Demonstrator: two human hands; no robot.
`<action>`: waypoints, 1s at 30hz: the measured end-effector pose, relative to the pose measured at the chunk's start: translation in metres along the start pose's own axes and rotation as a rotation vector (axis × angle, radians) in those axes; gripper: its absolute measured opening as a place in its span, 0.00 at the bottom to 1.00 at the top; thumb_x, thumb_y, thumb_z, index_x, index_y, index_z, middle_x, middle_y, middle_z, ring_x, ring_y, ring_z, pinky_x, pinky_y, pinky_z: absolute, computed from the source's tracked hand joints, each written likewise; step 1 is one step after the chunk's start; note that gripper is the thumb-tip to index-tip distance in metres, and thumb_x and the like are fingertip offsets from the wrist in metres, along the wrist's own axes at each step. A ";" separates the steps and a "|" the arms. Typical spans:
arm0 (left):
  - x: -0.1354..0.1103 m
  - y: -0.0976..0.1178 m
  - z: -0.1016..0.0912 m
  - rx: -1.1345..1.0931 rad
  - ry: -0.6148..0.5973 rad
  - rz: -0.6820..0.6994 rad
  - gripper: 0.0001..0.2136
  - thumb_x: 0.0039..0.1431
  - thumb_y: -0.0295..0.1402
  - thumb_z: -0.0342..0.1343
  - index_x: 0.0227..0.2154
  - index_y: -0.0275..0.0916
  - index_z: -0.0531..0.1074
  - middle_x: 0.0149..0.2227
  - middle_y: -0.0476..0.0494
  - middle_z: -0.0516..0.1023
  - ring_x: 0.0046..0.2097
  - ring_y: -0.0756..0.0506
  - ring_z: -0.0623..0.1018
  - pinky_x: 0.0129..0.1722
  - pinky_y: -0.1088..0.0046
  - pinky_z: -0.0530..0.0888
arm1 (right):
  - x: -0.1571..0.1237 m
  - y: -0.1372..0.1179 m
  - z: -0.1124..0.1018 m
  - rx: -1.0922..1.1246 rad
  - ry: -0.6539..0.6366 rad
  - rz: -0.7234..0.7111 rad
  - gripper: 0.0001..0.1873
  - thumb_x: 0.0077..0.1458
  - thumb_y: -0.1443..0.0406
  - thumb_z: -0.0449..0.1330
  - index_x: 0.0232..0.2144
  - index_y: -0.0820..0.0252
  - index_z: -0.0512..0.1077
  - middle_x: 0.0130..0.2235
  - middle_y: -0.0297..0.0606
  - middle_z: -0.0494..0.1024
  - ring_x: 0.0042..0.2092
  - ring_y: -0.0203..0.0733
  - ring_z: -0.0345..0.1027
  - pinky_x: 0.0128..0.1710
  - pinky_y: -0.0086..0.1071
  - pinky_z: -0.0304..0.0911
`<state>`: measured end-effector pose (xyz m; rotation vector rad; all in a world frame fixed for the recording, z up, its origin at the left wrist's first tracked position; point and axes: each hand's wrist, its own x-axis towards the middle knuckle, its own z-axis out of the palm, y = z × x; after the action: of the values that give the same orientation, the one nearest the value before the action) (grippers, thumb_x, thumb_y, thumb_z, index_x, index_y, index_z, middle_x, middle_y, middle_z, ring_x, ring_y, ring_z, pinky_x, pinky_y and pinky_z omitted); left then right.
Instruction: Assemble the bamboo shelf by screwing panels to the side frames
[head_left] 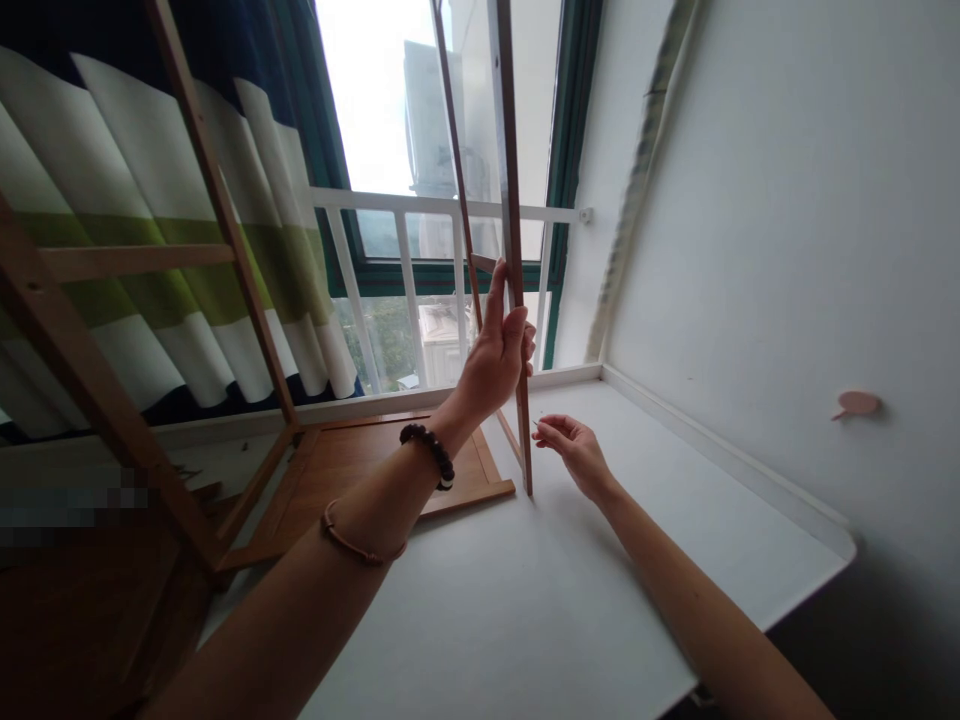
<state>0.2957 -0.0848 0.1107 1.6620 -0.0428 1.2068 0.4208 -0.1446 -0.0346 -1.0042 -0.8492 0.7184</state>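
My left hand (495, 360) is closed around an upright wooden frame (512, 215), which stands on the white tabletop. A second upright and a short crosspiece belong to this frame. Close to the frame's lower end, on its right, is my right hand (574, 450), thumb and fingers pinched on a small thin metal piece (536, 425), perhaps a screw; it is too small to name for sure. A flat wooden panel (397, 455) lies on the table left of the frame and meets another wooden frame (217, 210) that stands upright at the left.
The white table (465, 620) has a raised edge along the right wall. Behind it are a white railing (405, 203), a window and a striped curtain (150, 185). Small bits lie near the panel's far left. A pink hook (859, 402) is on the wall.
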 end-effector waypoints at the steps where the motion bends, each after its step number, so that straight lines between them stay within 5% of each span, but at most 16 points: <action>1: 0.000 0.001 0.000 0.000 0.007 0.000 0.24 0.62 0.38 0.48 0.60 0.52 0.50 0.22 0.53 0.62 0.21 0.54 0.64 0.18 0.80 0.66 | 0.001 -0.003 -0.005 -0.054 -0.061 0.012 0.16 0.42 0.58 0.67 0.32 0.62 0.73 0.29 0.36 0.76 0.34 0.37 0.70 0.39 0.34 0.66; 7: -0.001 0.004 0.000 -0.021 0.033 -0.023 0.20 0.61 0.38 0.49 0.56 0.50 0.57 0.22 0.52 0.64 0.22 0.52 0.66 0.19 0.79 0.67 | 0.000 -0.013 -0.024 -0.257 -0.459 0.131 0.19 0.51 0.56 0.60 0.41 0.64 0.73 0.28 0.34 0.73 0.30 0.34 0.70 0.30 0.31 0.67; 12: -0.005 -0.004 0.000 0.007 -0.018 -0.028 0.19 0.62 0.41 0.45 0.55 0.48 0.57 0.20 0.53 0.62 0.20 0.53 0.65 0.19 0.78 0.66 | 0.001 -0.010 -0.027 -0.347 -0.515 0.181 0.17 0.46 0.56 0.64 0.33 0.65 0.71 0.24 0.33 0.74 0.26 0.36 0.71 0.25 0.29 0.66; 20: -0.027 -0.032 0.007 -0.130 0.006 -0.117 0.13 0.63 0.42 0.43 0.42 0.39 0.63 0.21 0.56 0.58 0.19 0.56 0.61 0.19 0.80 0.62 | 0.000 -0.005 -0.034 -0.308 -0.532 0.400 0.20 0.39 0.58 0.68 0.33 0.67 0.76 0.31 0.41 0.79 0.34 0.39 0.74 0.41 0.36 0.69; 30: -0.027 -0.028 0.011 -0.164 0.032 -0.160 0.12 0.64 0.42 0.41 0.36 0.39 0.62 0.20 0.56 0.56 0.19 0.56 0.60 0.19 0.81 0.60 | 0.005 0.004 -0.037 -0.432 -0.508 0.295 0.17 0.40 0.57 0.67 0.31 0.65 0.77 0.24 0.35 0.77 0.27 0.34 0.70 0.33 0.31 0.67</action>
<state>0.3050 -0.0931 0.0725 1.4740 0.0113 1.0796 0.4549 -0.1546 -0.0482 -1.3775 -1.3524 1.0961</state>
